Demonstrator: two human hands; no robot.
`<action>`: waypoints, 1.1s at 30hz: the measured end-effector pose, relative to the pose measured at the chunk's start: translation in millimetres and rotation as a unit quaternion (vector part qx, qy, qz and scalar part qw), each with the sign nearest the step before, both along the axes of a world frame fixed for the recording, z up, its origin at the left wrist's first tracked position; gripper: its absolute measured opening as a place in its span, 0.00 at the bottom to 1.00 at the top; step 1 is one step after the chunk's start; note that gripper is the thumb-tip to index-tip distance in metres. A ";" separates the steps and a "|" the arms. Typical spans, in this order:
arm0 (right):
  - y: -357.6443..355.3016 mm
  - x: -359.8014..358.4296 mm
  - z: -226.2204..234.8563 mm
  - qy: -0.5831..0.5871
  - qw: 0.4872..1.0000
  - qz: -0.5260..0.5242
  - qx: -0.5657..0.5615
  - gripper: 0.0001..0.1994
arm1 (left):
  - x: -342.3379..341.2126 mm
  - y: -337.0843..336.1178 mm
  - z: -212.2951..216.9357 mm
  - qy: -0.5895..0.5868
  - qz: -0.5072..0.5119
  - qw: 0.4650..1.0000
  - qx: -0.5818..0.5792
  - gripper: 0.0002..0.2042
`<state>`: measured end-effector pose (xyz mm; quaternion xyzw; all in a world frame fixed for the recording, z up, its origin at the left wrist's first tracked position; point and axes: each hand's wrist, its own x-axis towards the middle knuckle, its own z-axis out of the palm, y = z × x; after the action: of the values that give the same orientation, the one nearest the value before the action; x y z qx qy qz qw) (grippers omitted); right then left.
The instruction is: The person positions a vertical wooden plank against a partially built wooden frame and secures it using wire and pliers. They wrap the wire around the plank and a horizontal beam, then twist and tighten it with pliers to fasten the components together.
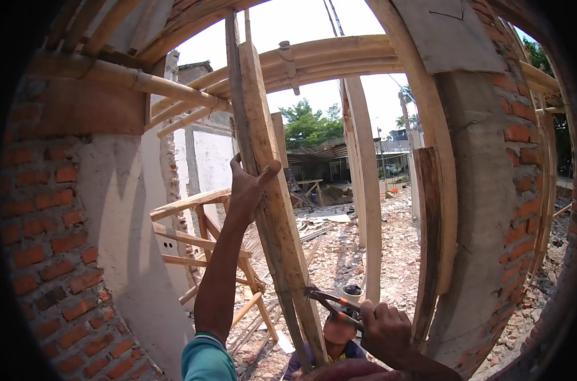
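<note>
Head view: left hand [250, 188] is gripping the timber post [279, 222], right hand [385, 327] is clasping pincers [334, 301] at apparent wire [310, 290] on the post's right edge, possibly risking a slip toward the co-worker [339, 331] behind the post if wire snaps.

Strong daylight. Sky [288, 19] burnt out to flat white; rubble ground [339, 260] beyond the opening pale and glaring. Plaster wall [133, 216] at left carries slanting shadow streaks. Near timber post [263, 133] duller than the background, its grain still legible. Co-worker's head [339, 330], low centre, blurred. Fisheye bowing pronounced: left brick wall [53, 222] curves, edges darken, corners fully black.
</note>
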<state>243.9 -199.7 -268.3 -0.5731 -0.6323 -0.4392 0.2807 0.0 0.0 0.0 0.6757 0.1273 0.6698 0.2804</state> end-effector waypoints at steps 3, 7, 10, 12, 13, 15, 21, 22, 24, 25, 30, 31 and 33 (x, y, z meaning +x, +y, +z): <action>-5.2 -4.0 -1.5 0.000 1.000 0.010 0.001 0.18 | 9.7 -4.2 2.1 0.040 0.075 0.996 0.003 0.30; -7.5 5.6 5.9 -0.011 1.000 0.016 -0.004 0.21 | 13.7 -11.4 2.5 0.007 0.068 0.997 0.032 0.25; -3.7 10.9 8.2 -0.017 1.000 0.014 -0.020 0.25 | 13.6 -10.2 -1.9 0.006 0.053 0.998 0.015 0.24; -7.9 14.9 7.6 -0.025 0.999 0.031 -0.020 0.26 | 13.1 -11.3 -3.2 0.014 0.037 0.999 -0.014 0.24; -9.0 16.2 8.6 -0.030 0.999 0.040 -0.020 0.26 | 10.5 -13.2 -1.4 0.017 0.022 0.999 -0.018 0.24; -13.9 20.1 9.5 -0.037 0.998 0.040 -0.019 0.25 | 14.3 -15.5 -1.4 0.006 0.003 1.000 -0.011 0.25; -15.7 24.9 4.5 0.014 0.996 0.083 0.010 0.19 | 18.4 -10.5 -3.4 0.009 -0.030 1.000 -0.003 0.26; -15.4 23.1 1.4 0.020 0.997 0.079 0.007 0.20 | 16.6 -8.4 -5.0 0.005 -0.006 1.000 -0.024 0.27; -10.4 19.6 -3.0 0.038 0.997 0.071 0.014 0.21 | 15.4 -7.8 -1.8 0.023 0.025 0.999 -0.004 0.30; -7.1 18.9 -4.1 0.027 0.997 0.075 0.021 0.19 | 11.6 -10.8 1.2 0.021 -0.008 1.000 -0.002 0.31; -14.6 28.3 -6.4 0.038 0.998 0.042 0.017 0.17 | 20.2 -0.5 20.2 0.066 -0.171 0.981 -0.057 0.36; -16.5 29.2 -7.1 0.036 0.999 0.020 0.016 0.17 | 20.8 7.0 18.1 0.065 -0.145 0.985 -0.070 0.37; -20.1 28.7 -7.7 0.023 0.999 0.039 0.008 0.15 | 12.9 22.6 13.1 0.073 -0.109 0.989 -0.075 0.42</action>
<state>272.6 -219.8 -276.0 -0.5558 -0.6438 -0.4196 0.3171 12.9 22.6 13.1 0.7097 0.1234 0.5726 0.3914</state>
